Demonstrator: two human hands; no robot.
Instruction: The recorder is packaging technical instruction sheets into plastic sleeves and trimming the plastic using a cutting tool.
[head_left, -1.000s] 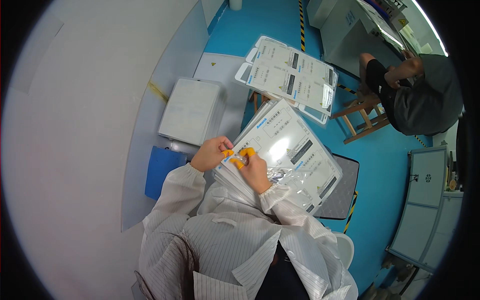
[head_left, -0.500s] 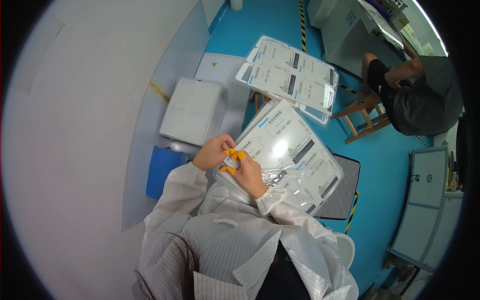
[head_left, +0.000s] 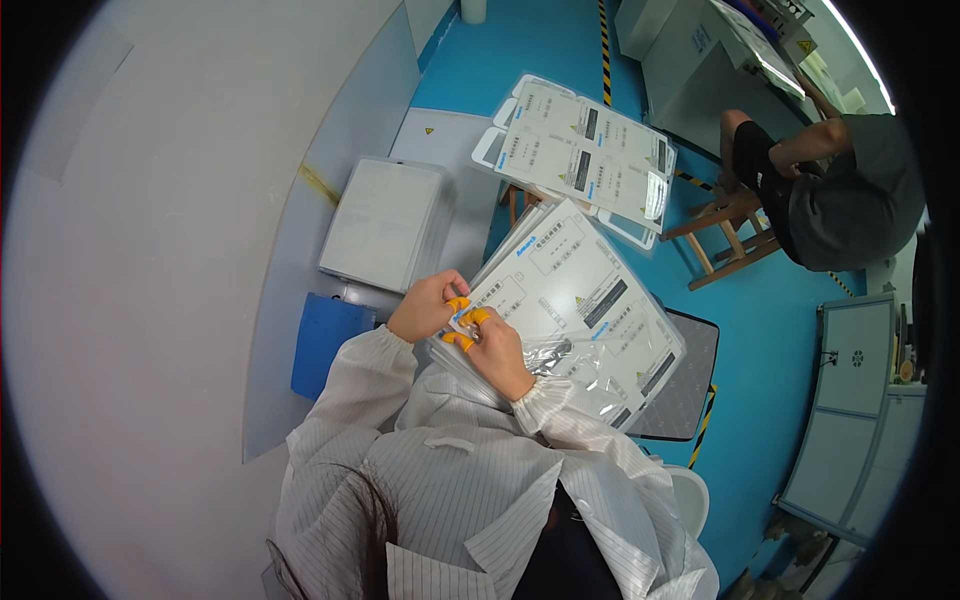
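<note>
Left hand (head_left: 421, 310) plus right hand (head_left: 504, 358): two. Orange finger cots (head_left: 475, 317): at least three, across both. Near stack (head_left: 575, 300) under hands, far stack (head_left: 578, 152) beyond them: two, printed sheets in each too overlapped to count. Blue box (head_left: 328, 343): one, left of left hand. White block-shaped pile (head_left: 383, 218): one, ahead-left of left hand. Wooden stool (head_left: 742, 272): one, well right of right hand. Co-worker (head_left: 855, 190): one, farther right.

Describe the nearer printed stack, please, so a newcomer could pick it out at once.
From the blue floor, look down to the striped coat. Beyond it lies the nearer printed stack; unlike the farther stack, the left hand and right hand are at its left corner.
</note>
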